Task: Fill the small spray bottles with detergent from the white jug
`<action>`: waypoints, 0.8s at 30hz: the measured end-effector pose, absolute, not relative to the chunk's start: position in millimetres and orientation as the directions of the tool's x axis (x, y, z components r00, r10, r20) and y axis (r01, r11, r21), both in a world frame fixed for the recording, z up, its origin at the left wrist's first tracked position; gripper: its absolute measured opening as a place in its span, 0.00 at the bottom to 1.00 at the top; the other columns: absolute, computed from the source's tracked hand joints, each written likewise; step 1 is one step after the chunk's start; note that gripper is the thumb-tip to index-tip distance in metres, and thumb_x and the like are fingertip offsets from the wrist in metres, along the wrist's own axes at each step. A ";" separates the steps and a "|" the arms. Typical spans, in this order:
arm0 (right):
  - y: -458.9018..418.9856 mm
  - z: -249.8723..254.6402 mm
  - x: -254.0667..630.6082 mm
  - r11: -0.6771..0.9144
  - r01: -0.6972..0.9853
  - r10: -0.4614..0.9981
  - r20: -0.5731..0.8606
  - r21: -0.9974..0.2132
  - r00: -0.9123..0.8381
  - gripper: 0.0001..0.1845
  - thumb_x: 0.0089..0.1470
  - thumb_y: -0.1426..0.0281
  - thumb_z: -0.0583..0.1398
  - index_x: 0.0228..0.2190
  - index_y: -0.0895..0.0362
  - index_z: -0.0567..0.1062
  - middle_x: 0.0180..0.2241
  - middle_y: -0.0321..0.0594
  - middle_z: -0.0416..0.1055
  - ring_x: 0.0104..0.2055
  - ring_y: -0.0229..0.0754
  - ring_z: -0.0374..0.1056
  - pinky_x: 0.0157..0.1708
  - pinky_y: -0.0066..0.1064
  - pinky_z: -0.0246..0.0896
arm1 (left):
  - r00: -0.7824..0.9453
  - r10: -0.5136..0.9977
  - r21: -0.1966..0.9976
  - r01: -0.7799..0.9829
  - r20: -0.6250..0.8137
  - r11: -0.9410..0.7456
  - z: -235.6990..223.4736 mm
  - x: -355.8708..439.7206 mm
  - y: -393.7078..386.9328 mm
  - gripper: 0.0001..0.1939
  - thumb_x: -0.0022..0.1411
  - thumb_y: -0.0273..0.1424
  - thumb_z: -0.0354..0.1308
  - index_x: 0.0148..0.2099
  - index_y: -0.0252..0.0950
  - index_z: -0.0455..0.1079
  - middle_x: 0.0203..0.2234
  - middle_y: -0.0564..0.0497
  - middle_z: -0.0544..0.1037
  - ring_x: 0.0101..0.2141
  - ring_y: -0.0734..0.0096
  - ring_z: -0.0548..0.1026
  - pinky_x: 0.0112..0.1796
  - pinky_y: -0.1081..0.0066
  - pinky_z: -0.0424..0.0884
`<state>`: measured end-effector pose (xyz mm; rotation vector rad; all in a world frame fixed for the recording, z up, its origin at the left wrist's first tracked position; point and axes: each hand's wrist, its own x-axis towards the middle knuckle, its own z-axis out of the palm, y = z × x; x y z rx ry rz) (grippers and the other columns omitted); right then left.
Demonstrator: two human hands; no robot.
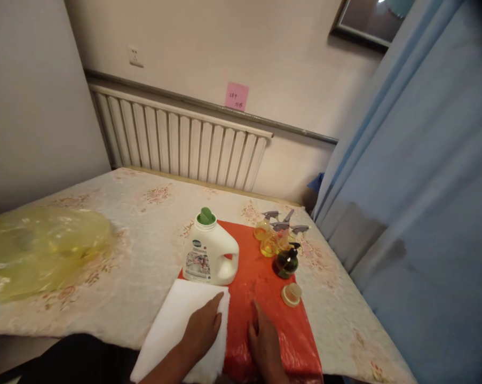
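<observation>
My left hand (203, 328) rests over a folded white towel (180, 309), thumb and index finger apart, with nothing seen in it. Over a shiny red plastic sheet (241, 341) is my right hand (263, 341), its index finger stretched forward and thumb apart, also without anything visible in it. A white detergent jug (220, 248) with a green pouring spout (206, 216) stands upright just beyond the towel, label facing me. A pale, cup-like cap (291, 294) sits at the right side of the red sheet. Behind it stands a dark pump bottle (285, 264).
Several spray bottles (269, 246) with yellow liquid and grey triggers cluster behind the pump bottle. A yellow plastic bag (44, 248) lies on the flowered tablecloth (136, 229) at left. A radiator (176, 136) backs the table; a blue curtain (401, 202) hangs along the right.
</observation>
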<state>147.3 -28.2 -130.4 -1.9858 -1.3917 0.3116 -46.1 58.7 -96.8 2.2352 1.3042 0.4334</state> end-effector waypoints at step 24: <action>66.5 -39.9 216.3 -0.399 0.591 0.577 0.308 -0.701 0.756 0.26 0.46 0.63 0.60 0.47 0.60 0.75 0.33 0.43 0.79 0.34 0.48 0.75 0.36 0.34 0.69 | -0.068 0.941 0.902 0.315 0.333 -0.296 -122.8 -120.5 185.0 0.34 0.59 0.52 0.52 0.58 0.33 0.60 0.42 0.42 0.73 0.38 0.56 0.76 0.41 0.56 0.77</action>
